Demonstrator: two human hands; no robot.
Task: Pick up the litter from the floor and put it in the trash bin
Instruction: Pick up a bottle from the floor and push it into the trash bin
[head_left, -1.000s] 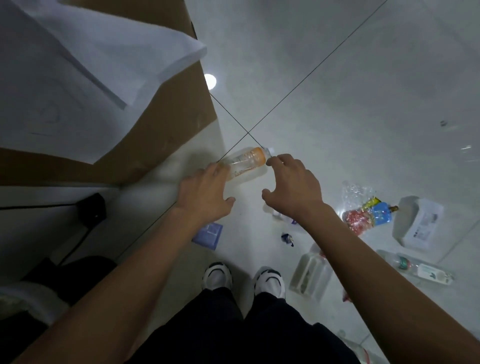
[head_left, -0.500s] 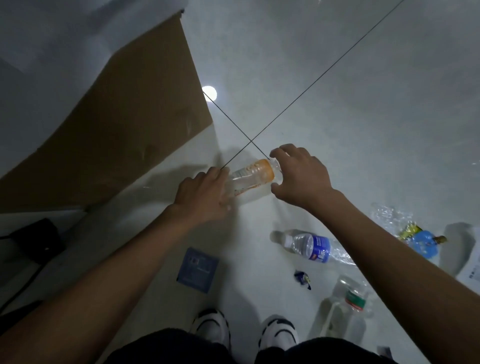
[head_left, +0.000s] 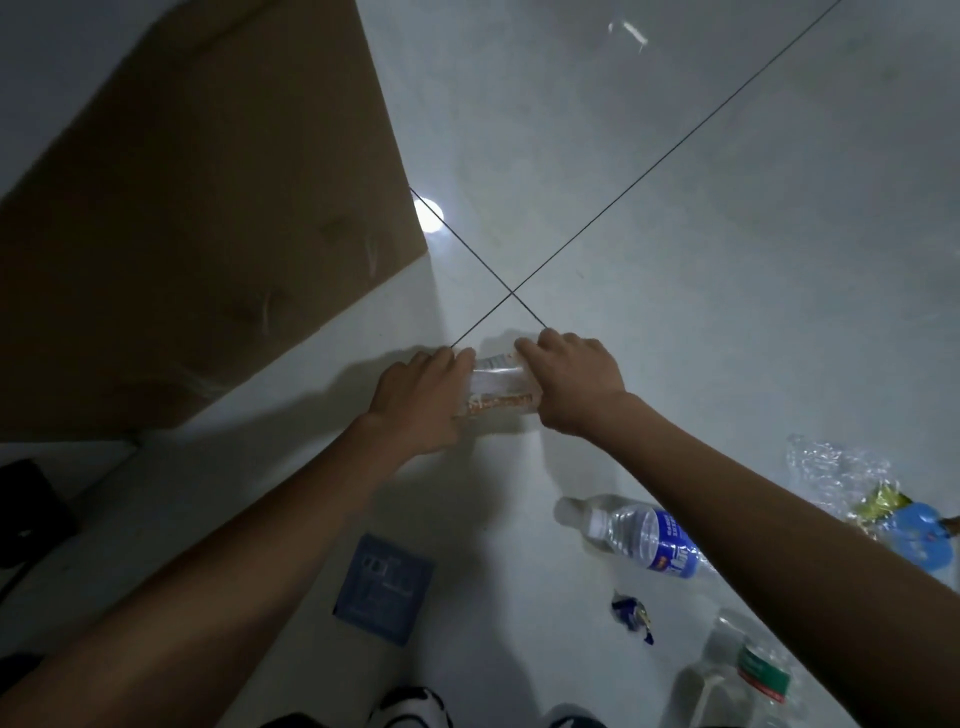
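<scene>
A clear plastic bottle with an orange-and-white label (head_left: 497, 391) lies across the middle of the view, held at both ends. My left hand (head_left: 422, 398) wraps its base end and my right hand (head_left: 570, 383) covers its cap end, hiding the cap. More litter lies on the pale tiled floor: a clear water bottle with a blue label (head_left: 636, 537), a small blue wrapper (head_left: 631, 614), a flat blue packet (head_left: 383, 587), crumpled clear plastic (head_left: 828, 474) and a blue-and-yellow pouch (head_left: 917, 535). No trash bin is identifiable in view.
A large brown cardboard sheet (head_left: 197, 249) leans at the left. A clear container with a green-and-red label (head_left: 748, 675) lies at the lower right. My shoes (head_left: 410, 709) show at the bottom edge. A black object (head_left: 26, 512) sits at the far left.
Both hands have closed onto the orange-labelled bottle; my right hand now covers its cap end and more of the label. The camera has moved closer and lower over the floor.
</scene>
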